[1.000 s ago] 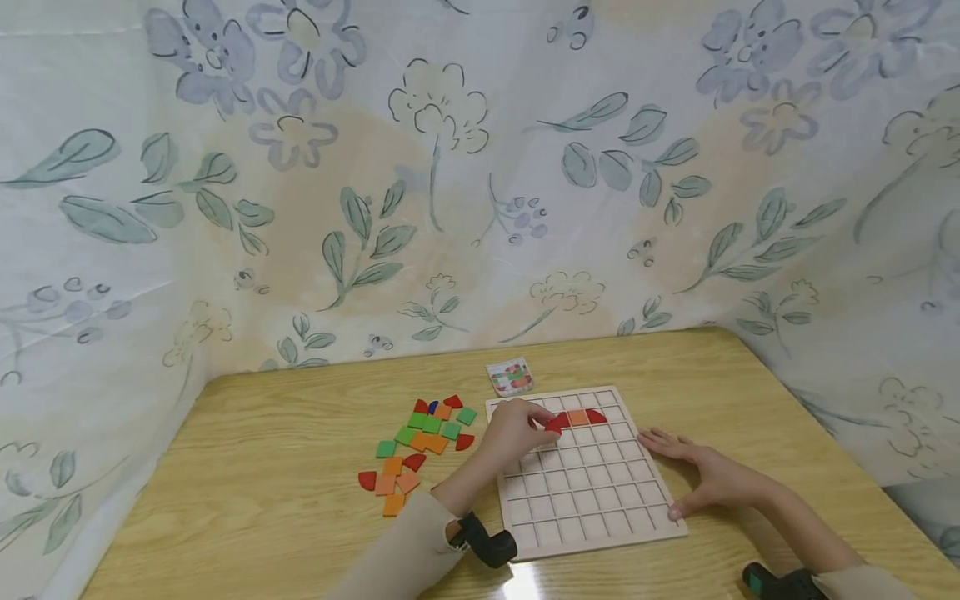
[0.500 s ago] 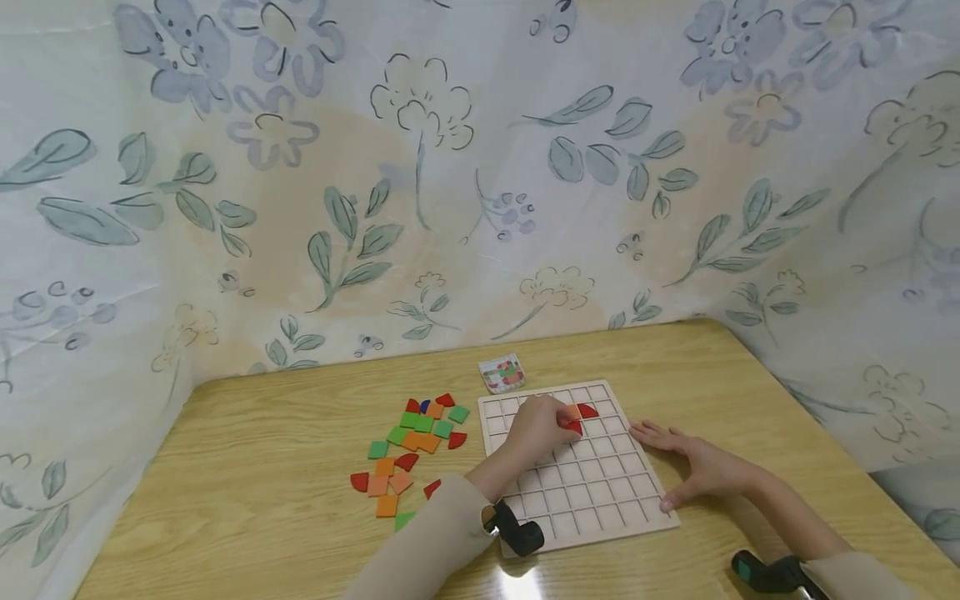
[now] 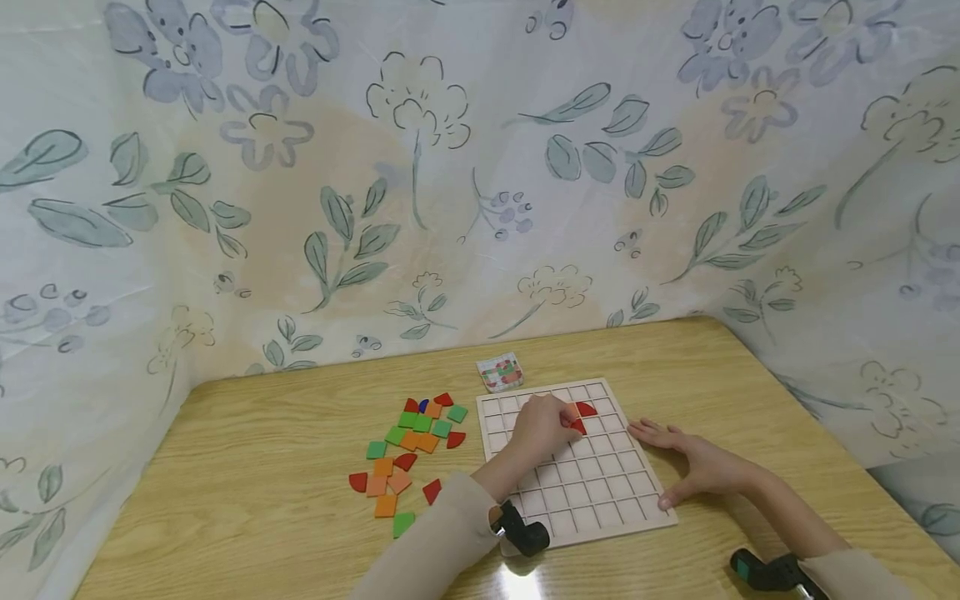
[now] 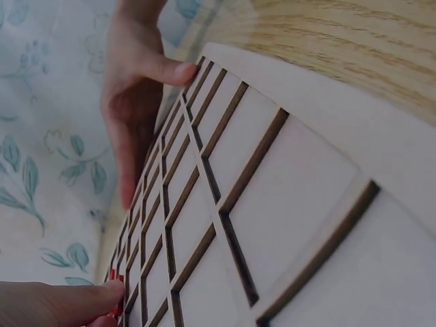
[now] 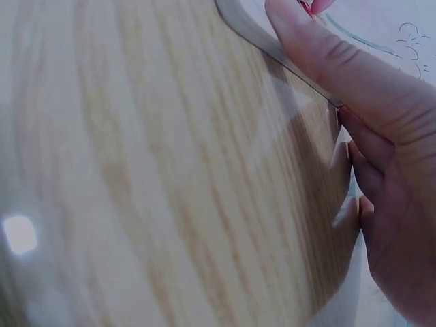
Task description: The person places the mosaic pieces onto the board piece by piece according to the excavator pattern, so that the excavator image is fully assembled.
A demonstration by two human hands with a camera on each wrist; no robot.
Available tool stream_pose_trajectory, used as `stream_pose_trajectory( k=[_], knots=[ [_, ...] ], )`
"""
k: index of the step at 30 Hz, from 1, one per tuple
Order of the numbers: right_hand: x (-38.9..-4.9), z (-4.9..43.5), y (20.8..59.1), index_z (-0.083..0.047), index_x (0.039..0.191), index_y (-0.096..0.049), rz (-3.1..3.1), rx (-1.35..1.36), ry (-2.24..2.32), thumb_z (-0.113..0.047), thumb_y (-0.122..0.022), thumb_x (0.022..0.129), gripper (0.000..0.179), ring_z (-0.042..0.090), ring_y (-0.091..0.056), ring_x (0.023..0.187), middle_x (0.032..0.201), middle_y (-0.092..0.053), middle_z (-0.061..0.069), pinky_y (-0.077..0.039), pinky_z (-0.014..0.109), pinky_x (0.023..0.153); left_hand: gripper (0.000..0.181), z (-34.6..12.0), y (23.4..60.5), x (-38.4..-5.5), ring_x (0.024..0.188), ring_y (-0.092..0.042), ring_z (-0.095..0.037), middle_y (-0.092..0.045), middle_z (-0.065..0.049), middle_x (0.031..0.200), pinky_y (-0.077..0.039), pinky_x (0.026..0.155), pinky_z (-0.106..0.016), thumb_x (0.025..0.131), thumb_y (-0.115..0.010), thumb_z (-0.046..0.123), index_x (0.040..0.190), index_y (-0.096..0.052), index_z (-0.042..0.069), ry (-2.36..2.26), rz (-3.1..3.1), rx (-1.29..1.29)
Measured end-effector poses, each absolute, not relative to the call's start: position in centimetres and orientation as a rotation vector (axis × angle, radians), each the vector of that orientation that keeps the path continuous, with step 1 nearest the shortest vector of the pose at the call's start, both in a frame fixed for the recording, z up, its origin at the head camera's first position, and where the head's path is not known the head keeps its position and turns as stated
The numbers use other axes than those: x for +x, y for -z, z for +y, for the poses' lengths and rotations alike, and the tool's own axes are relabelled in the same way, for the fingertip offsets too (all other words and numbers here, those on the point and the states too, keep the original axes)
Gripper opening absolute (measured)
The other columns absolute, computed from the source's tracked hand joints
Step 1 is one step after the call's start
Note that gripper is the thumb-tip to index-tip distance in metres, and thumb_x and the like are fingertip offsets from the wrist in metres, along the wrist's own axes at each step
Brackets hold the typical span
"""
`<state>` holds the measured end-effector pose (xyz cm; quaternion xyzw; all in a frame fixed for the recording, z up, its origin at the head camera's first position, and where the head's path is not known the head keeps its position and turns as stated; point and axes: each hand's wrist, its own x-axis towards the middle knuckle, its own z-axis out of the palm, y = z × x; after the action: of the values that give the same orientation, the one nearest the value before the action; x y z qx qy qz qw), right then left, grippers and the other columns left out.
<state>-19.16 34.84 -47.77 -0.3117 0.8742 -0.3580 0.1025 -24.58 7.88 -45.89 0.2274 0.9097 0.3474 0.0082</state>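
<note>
Over the upper part of the pale wooden grid board [image 3: 611,479], my left hand [image 3: 534,432] pinches a red quarter-circle tile [image 3: 577,427] between thumb and finger. Just above that tile lie an orange square tile [image 3: 572,412] and another red quarter-circle tile [image 3: 587,409]; the hand partly covers the orange one. My right hand [image 3: 701,467] rests at the board's right side, fingers extended along the edge and thumb on the near right corner. In the left wrist view, the left fingers [image 4: 65,303] are low at the board's surface, with red showing beside them.
Left of the board, loose tiles lie on the wooden table [image 3: 262,475]: several green squares [image 3: 408,418], orange squares [image 3: 386,506] and red quarter-circles [image 3: 358,482]. A small patterned card [image 3: 501,372] lies behind the board. A floral cloth [image 3: 480,183] hangs behind the table.
My left hand has moved right and slightly down across the board with the red quarter-circle tile, to just below the orange square. My right hand keeps its place at the board's edge.
</note>
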Motion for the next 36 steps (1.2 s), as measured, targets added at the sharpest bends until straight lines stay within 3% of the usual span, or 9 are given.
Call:
stream_pose_trajectory(
  k=[7, 18, 29, 36],
  knots=[
    [-19.2, 34.7, 47.8, -0.003, 0.141, -0.034, 2.573, -0.915, 1.065, -0.034, -0.080, 0.064, 0.095, -0.017, -0.007, 0.130, 0.144, -0.023, 0.032, 0.003, 0.000, 0.097, 0.015, 7.3, 45.8, -24.7, 0.069, -0.054, -0.002, -0.066, 0.005, 0.079, -0.041, 0.058, -0.015, 0.076, -0.076, 0.025, 0.082, -0.073, 0.012, -1.095, 2.779, 0.737],
    [-19.0, 34.9, 47.9, -0.008, 0.142, -0.034, 2.579, -0.894, 1.058, -0.035, -0.080, 0.066, 0.093, -0.017, -0.008, 0.131, 0.147, -0.023, 0.025, 0.003, -0.001, 0.096, 0.023, 4.8, 44.7, -25.0, 0.076, -0.056, -0.003, -0.066, 0.009, 0.084, -0.043, 0.062, -0.018, 0.080, -0.071, 0.031, 0.097, -0.073, 0.014, -1.226, 2.585, 0.705],
    [-19.0, 35.1, 47.8, -0.005, 0.142, -0.034, 2.585, -0.950, 1.066, -0.032, -0.080, 0.067, 0.092, -0.015, -0.007, 0.132, 0.151, -0.023, 0.009, 0.003, 0.000, 0.098, 0.033, -0.4, 43.1, -24.5, 0.084, -0.059, -0.010, -0.068, -0.004, 0.100, -0.048, 0.070, -0.022, 0.080, -0.072, 0.027, 0.108, -0.069, 0.010, -1.398, 2.471, 0.632],
    [-18.9, 34.8, 47.5, -0.006, 0.142, -0.034, 2.583, -0.925, 1.070, -0.032, -0.080, 0.067, 0.092, -0.016, -0.007, 0.131, 0.150, -0.023, 0.017, 0.003, 0.000, 0.097, 0.032, -6.8, 42.6, -23.5, 0.087, -0.060, -0.018, -0.066, -0.011, 0.105, -0.049, 0.063, -0.025, 0.079, -0.072, 0.021, 0.108, -0.068, 0.006, -1.511, 2.525, 0.511]
  ],
)
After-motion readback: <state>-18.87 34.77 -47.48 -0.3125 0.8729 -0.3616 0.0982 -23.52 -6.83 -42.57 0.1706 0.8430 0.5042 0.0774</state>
